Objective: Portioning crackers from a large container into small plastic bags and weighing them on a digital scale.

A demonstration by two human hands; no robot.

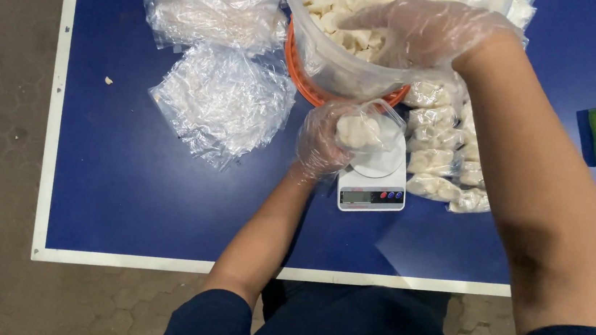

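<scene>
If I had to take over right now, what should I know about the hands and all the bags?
Left hand: gloved, holding a small clear bag of white pieces over the white scale.
Right hand: gloved, reaching into the big clear tub of white pieces, just behind the scale.
Done: a stack of filled bags lies to the right of the scale.
Left: the bag in hand is only partly filled and not closed; the tub holds plenty more; empty bags wait in piles on the left of the blue table.
</scene>
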